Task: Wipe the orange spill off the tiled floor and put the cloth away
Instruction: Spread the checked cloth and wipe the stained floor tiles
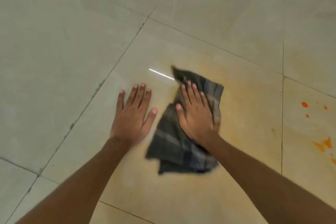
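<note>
Fingers (pixel 190 89) flat, pressing cloth (pixel 174 143) mid-wipe; left hand (pixel 133 116) splayed on floor (pixel 72 42); next, orange drops (pixel 305 104) rightward.

Your right hand (pixel 195 114) hides the middle of the blurred cloth (pixel 174 143); the orange spill (pixel 325 143) runs off the right edge.

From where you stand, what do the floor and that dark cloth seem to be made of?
The beige tiled floor looks like polished ceramic or stone: glossy reflections, grout lines. The dark checked cloth seems soft woven fabric, perhaps cotton: it crumples and folds under the right hand.
</note>
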